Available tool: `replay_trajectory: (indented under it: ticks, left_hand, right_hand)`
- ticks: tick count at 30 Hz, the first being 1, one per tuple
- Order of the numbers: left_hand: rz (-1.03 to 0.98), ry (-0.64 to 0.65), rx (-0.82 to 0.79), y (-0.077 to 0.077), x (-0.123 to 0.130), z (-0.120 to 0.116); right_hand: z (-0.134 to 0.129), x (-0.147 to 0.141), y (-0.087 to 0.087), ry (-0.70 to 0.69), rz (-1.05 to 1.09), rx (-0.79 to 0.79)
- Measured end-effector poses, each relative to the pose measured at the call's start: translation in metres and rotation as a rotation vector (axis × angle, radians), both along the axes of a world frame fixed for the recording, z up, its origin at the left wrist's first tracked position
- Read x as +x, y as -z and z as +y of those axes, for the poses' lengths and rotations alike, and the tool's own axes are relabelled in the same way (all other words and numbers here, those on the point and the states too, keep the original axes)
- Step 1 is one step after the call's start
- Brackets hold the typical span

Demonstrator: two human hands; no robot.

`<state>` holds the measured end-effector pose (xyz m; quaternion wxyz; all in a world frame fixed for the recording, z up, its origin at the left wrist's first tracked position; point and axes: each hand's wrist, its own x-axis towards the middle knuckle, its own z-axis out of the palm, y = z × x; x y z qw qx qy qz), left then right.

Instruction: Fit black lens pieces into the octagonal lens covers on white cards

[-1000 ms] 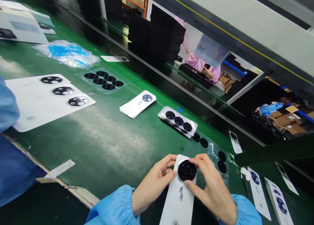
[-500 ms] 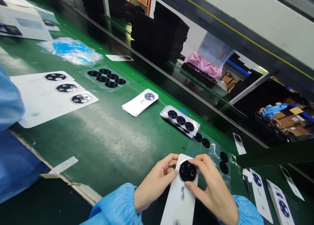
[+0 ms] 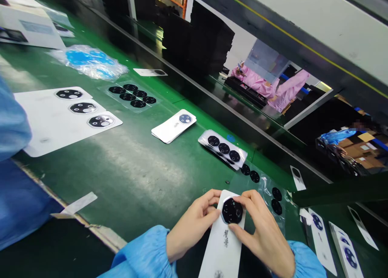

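Note:
A white phone back panel (image 3: 222,253) with dark lettering stands in front of me, tilted, its lower end cut off by the frame. On its upper part sits a black camera lens cover (image 3: 232,211), round with several small holes. My left hand (image 3: 194,225) pinches the panel's left edge near the top. With thumb and fingers, my right hand (image 3: 262,229) grips the lens cover at its right side; whether the cover is stuck down, I cannot tell. Just behind my right hand lies a clear sheet (image 3: 263,189) with several black lens covers.
On the green bench (image 3: 136,165) lie a strip of three lens covers (image 3: 223,148), white panels (image 3: 171,128), another lens sheet (image 3: 133,96) and a blue-filled plastic bag (image 3: 91,62). Panel stacks (image 3: 347,249) stand right. A co-worker's blue sleeve (image 3: 13,120) reaches in left.
My hands and the panel stay almost the same. In the background, a person's pink sleeve has come into view on the right of the pink clothing.

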<state>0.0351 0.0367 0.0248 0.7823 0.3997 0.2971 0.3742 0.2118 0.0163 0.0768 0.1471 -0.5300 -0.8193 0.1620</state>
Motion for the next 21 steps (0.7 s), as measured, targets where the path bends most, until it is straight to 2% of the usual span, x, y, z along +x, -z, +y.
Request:
replay_trajectory:
  ticks: [13, 21]
  left_hand:
    - [0.013, -0.002, 0.033, 0.002, 0.0, 0.0]
    - [0.06, -0.032, 0.022, 0.004, 0.002, -0.004]
  right_hand:
    - [-0.001, -0.003, -0.003, 0.014, -0.112, -0.005]
    - [0.0, -0.012, -0.006, 0.041, -0.17, 0.051]
